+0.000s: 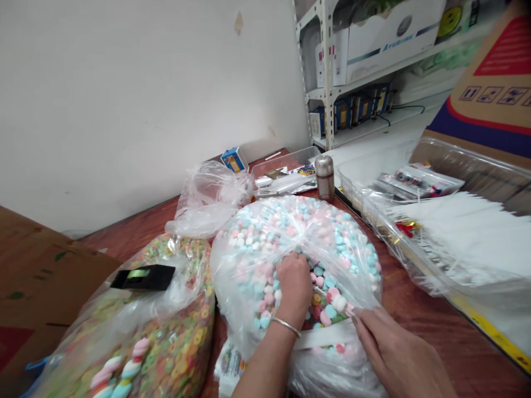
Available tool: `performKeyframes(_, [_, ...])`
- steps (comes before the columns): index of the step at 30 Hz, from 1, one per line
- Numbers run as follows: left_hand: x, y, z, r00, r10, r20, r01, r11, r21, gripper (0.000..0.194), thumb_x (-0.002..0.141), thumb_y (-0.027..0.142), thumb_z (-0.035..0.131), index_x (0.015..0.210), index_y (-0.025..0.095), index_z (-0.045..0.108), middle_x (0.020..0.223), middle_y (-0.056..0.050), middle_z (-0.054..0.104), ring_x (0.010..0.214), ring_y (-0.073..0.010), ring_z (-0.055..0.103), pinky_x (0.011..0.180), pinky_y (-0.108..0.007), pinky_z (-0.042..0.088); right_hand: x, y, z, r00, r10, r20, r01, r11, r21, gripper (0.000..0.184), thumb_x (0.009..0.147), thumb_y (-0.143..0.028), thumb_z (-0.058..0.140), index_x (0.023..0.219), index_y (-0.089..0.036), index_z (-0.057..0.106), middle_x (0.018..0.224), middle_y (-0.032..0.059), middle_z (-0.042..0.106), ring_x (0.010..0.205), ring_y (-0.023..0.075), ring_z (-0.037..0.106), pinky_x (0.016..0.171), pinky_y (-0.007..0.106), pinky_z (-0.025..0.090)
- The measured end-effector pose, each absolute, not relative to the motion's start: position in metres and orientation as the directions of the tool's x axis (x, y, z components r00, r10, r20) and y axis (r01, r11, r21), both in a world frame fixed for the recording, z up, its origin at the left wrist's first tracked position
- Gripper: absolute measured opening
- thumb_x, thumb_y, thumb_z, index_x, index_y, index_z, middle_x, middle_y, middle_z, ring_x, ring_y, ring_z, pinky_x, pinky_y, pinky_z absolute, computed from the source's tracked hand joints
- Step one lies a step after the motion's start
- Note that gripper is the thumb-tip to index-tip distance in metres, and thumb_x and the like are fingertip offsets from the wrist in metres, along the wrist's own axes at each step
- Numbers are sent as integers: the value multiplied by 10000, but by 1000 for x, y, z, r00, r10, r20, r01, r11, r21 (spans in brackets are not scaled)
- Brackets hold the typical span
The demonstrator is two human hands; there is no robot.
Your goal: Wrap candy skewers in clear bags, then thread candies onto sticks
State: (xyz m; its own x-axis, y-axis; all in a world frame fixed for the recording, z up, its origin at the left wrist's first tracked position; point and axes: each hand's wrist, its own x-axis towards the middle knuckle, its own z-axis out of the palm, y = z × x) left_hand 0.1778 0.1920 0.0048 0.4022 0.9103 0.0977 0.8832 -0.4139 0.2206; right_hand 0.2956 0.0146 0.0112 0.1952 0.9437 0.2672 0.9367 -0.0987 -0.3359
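A big clear plastic bag [257, 276] full of small pink, blue and white marshmallows [348, 237] sits in front of me, its mouth open toward me. My left hand [295, 282], a bangle on its wrist, is closed at the mouth among the marshmallows; its fingertips are hidden. At the right side of the opening, my right hand [390, 342] pinches the bag's edge between thumb and fingers. Some coloured rings [316, 300] show in the opening. To the left lies another bag of coloured ring-shaped pieces [186, 348], with marshmallow sticks [131, 365] resting on top.
A black object [143, 276] lies on the left bag. Behind are crumpled clear bags [207, 193], a metal flask [324, 177] and a shallow clear tray [286, 185]. A large clear bin [398, 249] with white packaging stands right. Cardboard boxes [37, 265] flank the wooden table [468, 354].
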Motion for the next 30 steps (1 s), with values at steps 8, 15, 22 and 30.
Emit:
performKeyframes(8, [164, 183, 24, 296, 955, 8, 703, -223, 675, 114, 834, 232, 577, 841, 191, 683, 988, -90, 690, 894, -225, 622, 787, -342, 428, 300, 10, 12, 227, 933, 280, 920, -111, -376, 345, 988, -284, 333, 874, -281, 658, 784, 4, 727, 587, 158, 703, 518, 223, 515])
performKeyframes(15, [142, 159, 33, 387, 877, -286, 313, 167, 935, 363, 808, 501, 629, 893, 147, 635, 824, -97, 720, 766, -210, 694, 570, -254, 489, 292, 14, 6, 229, 931, 284, 914, -105, -392, 319, 1012, -345, 327, 975, -280, 637, 848, 5, 719, 666, 180, 725, 509, 255, 509])
performKeyframes(22, [140, 141, 35, 328, 883, -336, 1, 355, 935, 290, 700, 374, 793, 786, 153, 625, 691, -33, 692, 666, -150, 661, 561, -215, 495, 292, 13, 1, 191, 947, 257, 946, -108, -304, 222, 990, -344, 396, 1014, -313, 615, 818, -43, 695, 571, 177, 710, 401, 277, 427])
performKeyframes(30, [142, 127, 26, 234, 951, -204, 34, 202, 979, 235, 738, 335, 763, 788, 178, 595, 677, 5, 694, 596, -117, 639, 553, -200, 488, 274, 19, -1, 230, 947, 224, 853, -86, -514, 333, 999, -265, 305, 846, -239, 600, 769, 29, 645, 683, 196, 690, 603, 292, 513])
